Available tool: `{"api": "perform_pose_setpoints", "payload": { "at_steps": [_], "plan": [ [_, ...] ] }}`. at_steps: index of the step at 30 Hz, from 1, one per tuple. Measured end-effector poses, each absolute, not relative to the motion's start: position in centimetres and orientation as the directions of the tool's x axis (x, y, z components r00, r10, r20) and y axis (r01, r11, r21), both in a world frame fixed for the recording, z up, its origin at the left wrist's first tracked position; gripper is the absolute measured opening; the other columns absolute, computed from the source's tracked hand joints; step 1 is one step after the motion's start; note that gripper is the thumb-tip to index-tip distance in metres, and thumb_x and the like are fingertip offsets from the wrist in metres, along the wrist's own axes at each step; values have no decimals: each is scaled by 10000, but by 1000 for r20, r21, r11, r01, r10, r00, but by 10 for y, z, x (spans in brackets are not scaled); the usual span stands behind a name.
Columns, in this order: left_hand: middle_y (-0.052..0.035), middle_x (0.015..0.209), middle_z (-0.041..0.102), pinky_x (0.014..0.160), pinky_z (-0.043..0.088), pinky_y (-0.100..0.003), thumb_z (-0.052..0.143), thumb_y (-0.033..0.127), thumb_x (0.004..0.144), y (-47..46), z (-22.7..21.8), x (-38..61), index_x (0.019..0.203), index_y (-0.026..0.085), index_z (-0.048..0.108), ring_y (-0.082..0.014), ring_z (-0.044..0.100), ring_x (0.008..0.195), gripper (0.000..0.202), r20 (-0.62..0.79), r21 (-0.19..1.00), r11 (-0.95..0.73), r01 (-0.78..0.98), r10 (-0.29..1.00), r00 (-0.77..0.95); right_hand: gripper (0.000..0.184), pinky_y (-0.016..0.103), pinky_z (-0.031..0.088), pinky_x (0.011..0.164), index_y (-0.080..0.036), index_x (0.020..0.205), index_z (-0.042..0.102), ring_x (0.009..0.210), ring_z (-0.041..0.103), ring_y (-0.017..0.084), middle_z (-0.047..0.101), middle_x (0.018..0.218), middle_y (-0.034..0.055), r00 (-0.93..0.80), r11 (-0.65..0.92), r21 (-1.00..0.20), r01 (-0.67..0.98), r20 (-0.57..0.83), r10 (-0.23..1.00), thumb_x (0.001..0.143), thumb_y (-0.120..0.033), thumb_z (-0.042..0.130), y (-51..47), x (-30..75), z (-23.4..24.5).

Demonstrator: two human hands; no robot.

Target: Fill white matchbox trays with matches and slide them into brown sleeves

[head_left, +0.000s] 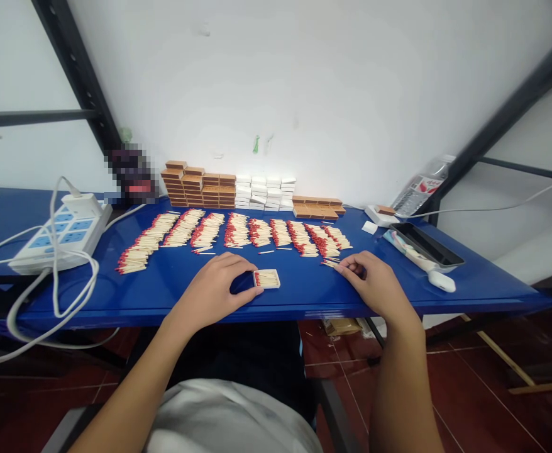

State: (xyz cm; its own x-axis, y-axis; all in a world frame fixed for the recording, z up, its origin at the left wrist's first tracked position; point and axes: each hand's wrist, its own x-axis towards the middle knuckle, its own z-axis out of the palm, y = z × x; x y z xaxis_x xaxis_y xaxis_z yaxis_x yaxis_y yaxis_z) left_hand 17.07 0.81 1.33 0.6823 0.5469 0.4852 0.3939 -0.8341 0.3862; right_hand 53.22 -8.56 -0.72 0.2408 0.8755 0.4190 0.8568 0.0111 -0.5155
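Between the thumb and fingers of my left hand (222, 280) is the left end of a small white matchbox tray (277, 283). Red-tipped matches (266, 278) lie side by side in it. To the right, my right hand (370, 280) pinches a few matches (331, 263) at their plain ends, with the heads pointing left. Its curled fingers partly hide them. Beyond both hands, several slanting rows of loose matches (203, 231) spread across the blue table (299, 289). The held matches are just in front of the right-hand rows.
Brown matchbox sleeves (219, 192) and white trays (265, 194) are stacked against the wall. At left sits a power strip (63, 229) with looping white cables. A black open case (424, 244), white earbud case (441, 281) and plastic bottle (422, 189) are at right.
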Motion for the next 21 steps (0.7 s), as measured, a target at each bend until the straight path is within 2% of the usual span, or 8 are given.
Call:
{"api": "perform_pose_setpoints", "payload": {
  "at_steps": [5, 10, 16, 21],
  "plan": [
    [-62, 1184, 785, 1029, 556, -441, 758, 426, 994, 8, 13, 171, 1170, 234, 756, -273, 712, 1128, 260, 480, 384, -832, 400, 550, 683, 336, 374, 454, 743, -247, 938, 754, 774, 573, 227, 628, 868, 51, 223, 41, -521, 853, 432, 874, 985, -561, 643, -86, 532, -7],
    [-57, 1184, 784, 1027, 554, -435, 766, 421, 989, 8, 13, 171, 1165, 241, 754, -275, 712, 1132, 252, 477, 389, -829, 401, 554, 683, 377, 382, 455, 748, -241, 867, 732, 787, 580, 236, 643, 874, 64, 218, 25, -516, 856, 405, 888, 993, -578, 618, -85, 531, -7],
    [-63, 1193, 783, 1032, 555, -441, 759, 423, 994, 7, 13, 170, 1168, 242, 749, -277, 711, 1139, 251, 475, 386, -828, 406, 556, 682, 344, 389, 461, 787, -239, 863, 676, 856, 593, 254, 654, 913, 70, 209, 4, -515, 857, 355, 911, 1025, -528, 585, -90, 531, -6],
    [-61, 1178, 783, 1020, 557, -441, 752, 421, 1000, 7, 13, 170, 1158, 232, 748, -272, 710, 1123, 246, 475, 387, -832, 398, 550, 687, 257, 373, 453, 778, -244, 915, 650, 873, 584, 244, 643, 926, 60, 158, 103, -550, 829, 407, 900, 1067, -437, 576, -95, 501, 7]
  ]
}}
